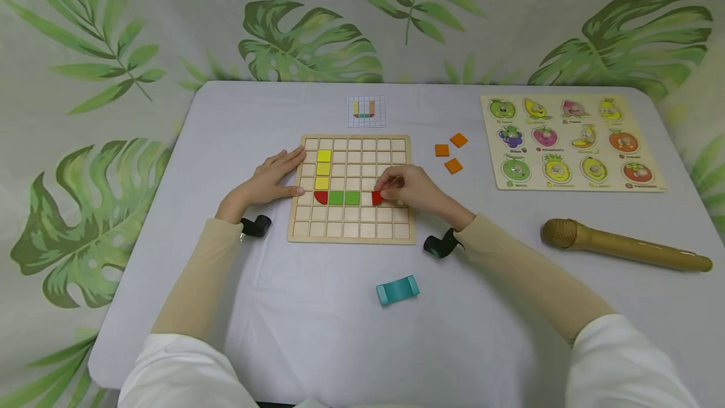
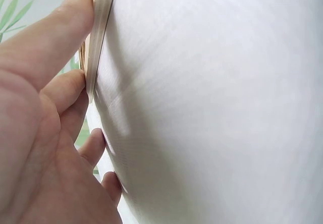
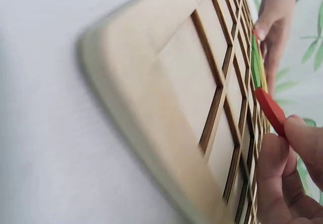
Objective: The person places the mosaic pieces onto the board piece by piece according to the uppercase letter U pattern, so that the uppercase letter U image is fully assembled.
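Right fingers [image 3: 275, 158] pinching flat red tile [image 3: 271, 112], gridded wooden board [image 1: 351, 213]

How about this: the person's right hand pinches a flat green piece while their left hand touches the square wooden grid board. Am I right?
The right wrist view shows the right hand pinching a flat red piece, not a green one. The rest is right.

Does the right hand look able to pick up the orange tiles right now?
Probably not yet: the right hand is pinching a red tile, though the orange tiles lie uncovered close by.
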Demonstrator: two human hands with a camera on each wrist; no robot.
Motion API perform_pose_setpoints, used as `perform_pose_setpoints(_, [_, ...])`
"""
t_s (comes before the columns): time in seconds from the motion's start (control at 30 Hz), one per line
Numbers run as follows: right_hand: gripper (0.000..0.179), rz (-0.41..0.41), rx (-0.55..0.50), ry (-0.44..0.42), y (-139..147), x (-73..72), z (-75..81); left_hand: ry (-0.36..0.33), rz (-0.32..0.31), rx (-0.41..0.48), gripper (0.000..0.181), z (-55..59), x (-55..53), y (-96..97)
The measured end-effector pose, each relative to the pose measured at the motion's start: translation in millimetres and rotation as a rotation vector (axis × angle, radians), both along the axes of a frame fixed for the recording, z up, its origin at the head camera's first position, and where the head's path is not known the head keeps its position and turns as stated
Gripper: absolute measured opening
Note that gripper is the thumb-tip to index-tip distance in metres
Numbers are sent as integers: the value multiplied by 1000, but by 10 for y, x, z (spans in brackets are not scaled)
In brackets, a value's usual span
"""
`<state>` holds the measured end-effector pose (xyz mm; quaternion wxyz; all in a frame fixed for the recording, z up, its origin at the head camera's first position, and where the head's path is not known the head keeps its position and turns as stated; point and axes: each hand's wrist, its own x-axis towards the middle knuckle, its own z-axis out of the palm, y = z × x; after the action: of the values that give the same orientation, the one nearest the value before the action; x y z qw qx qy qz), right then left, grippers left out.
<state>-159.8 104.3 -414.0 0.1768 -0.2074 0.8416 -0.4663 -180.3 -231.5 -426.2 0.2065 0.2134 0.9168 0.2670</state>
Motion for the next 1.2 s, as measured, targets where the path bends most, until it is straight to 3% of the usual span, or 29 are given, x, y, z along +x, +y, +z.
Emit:
perform_pose_setpoints(0.47, [9,49,192,197,-277,26,36,15,-4,1,85,-3,-12,1])
perform_pose_setpoints(0.67, [9,64,221,231,-310,19,38,14,-9,4,84,-1,-19,-2])
perform_pose_setpoints(0.9, [5,34,147,158,-212,6,30,7,-3,8,84,-8,-9,8])
perform_pose_setpoints(1.2, [10,-46,55,35,199,-128,93,-2,0,-9,83,8,2,8])
